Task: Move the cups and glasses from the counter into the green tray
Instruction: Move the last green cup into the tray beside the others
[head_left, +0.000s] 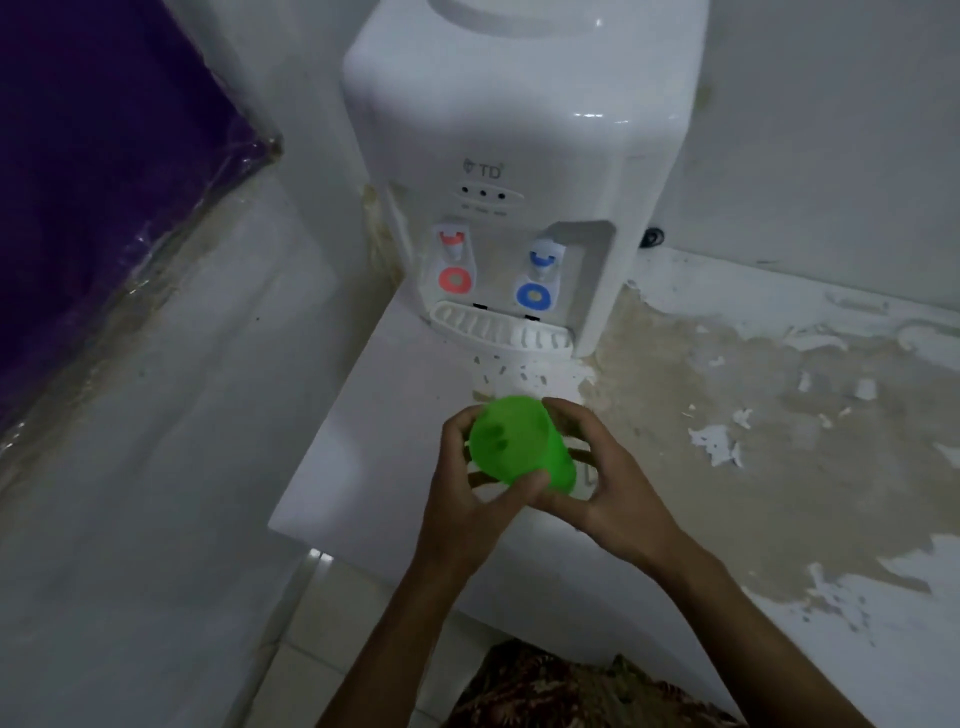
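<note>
A green cup (519, 444) of thin, see-through plastic, round and slightly tapered, is held in the air over the front part of the bench (374, 467). It is tilted, its closed bottom turned up toward the camera and its mouth pointing down and to the right. Finger shadows show through its wall.

The left hand (467, 488) curls around the cup's left side, thumb pressed on the lower wall near the rim. The right hand (602, 478) wraps the cup from the right, fingers bent behind it and thumb lying close to the left thumb. Both hands are closed on the cup, touching it.

The bench is smooth and white on the left; on the right its coating is peeling, with beige bare patches (727, 389) and loose white flakes. Behind the cup stands a white glossy plastic water dispenser (519, 171) with rounded corners, a red tap (454, 260), a blue tap (537, 275) and a ribbed drip tray (498, 330) at its foot. The walls are white and stained near the dispenser's left edge. At far left is a purple sheet (93, 182) under shiny clear wrap. Pale floor tiles (322, 623) show below the bench edge, and patterned brown cloth (545, 691) fills the bottom middle.
</note>
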